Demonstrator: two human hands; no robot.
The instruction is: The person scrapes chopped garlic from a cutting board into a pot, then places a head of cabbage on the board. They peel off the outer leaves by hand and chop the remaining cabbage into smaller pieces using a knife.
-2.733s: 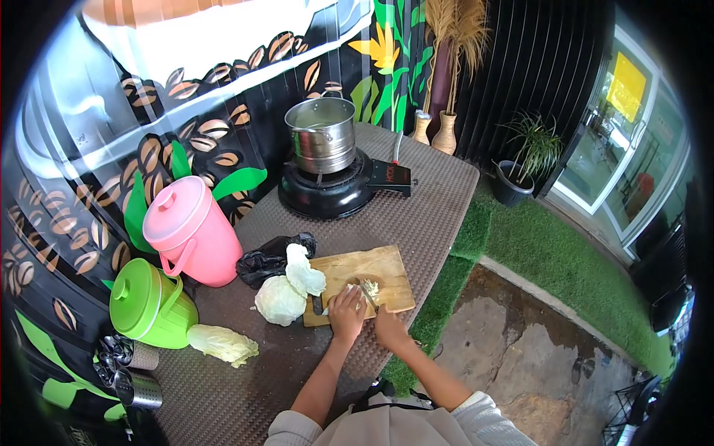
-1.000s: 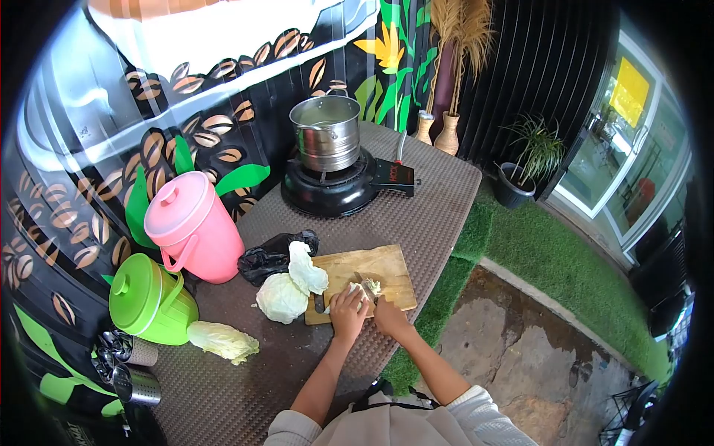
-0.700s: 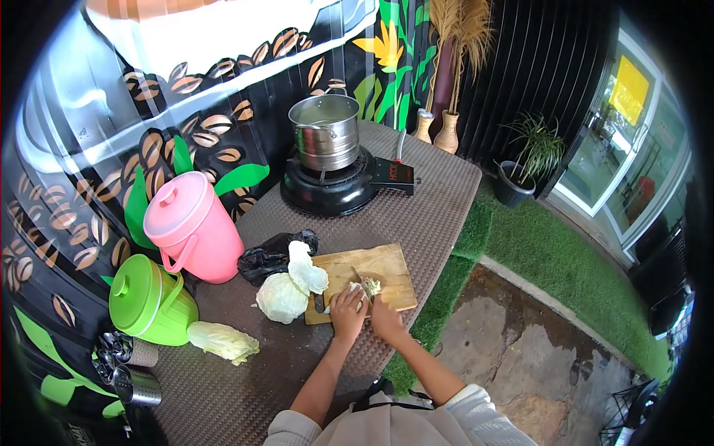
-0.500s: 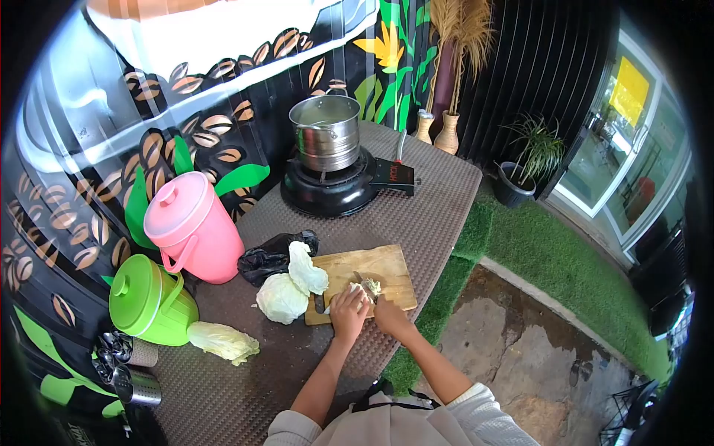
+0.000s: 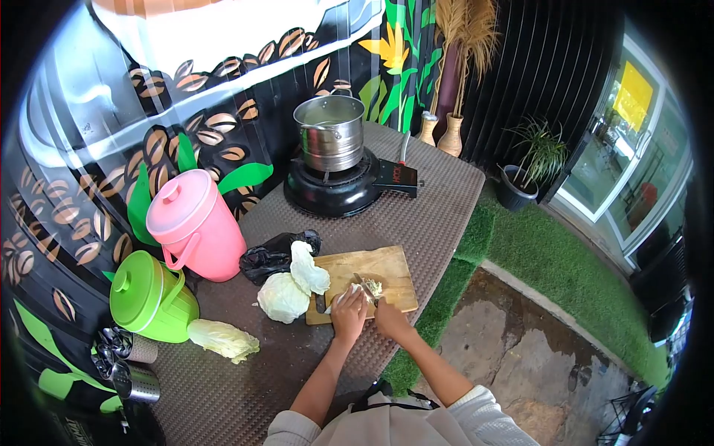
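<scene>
On a wooden cutting board [image 5: 398, 275], my left hand [image 5: 349, 312] presses down on a pale piece of vegetable that is mostly hidden under the fingers. My right hand [image 5: 390, 320] is closed round a knife [image 5: 364, 284], its blade beside my left fingers. Small pale chopped bits [image 5: 375, 286] lie against the blade. Left of the board sit a cabbage head [image 5: 282, 298] and a loose cabbage leaf [image 5: 308, 267], which overlaps the board's edge. A long leafy vegetable [image 5: 223, 339] lies farther left on the brown woven table [image 5: 245, 394].
A steel pot [image 5: 329, 137] stands on a black gas stove [image 5: 331, 189] at the back. A black plastic bag [image 5: 266, 258] lies behind the cabbage. Pink [image 5: 201, 230] and green [image 5: 149, 301] lidded containers stand left, near a perforated metal cup [image 5: 137, 383].
The view has shifted slightly. Both hands stay at the board, with small changes in the left fingers and the knife; more chopped bits show by the blade.
</scene>
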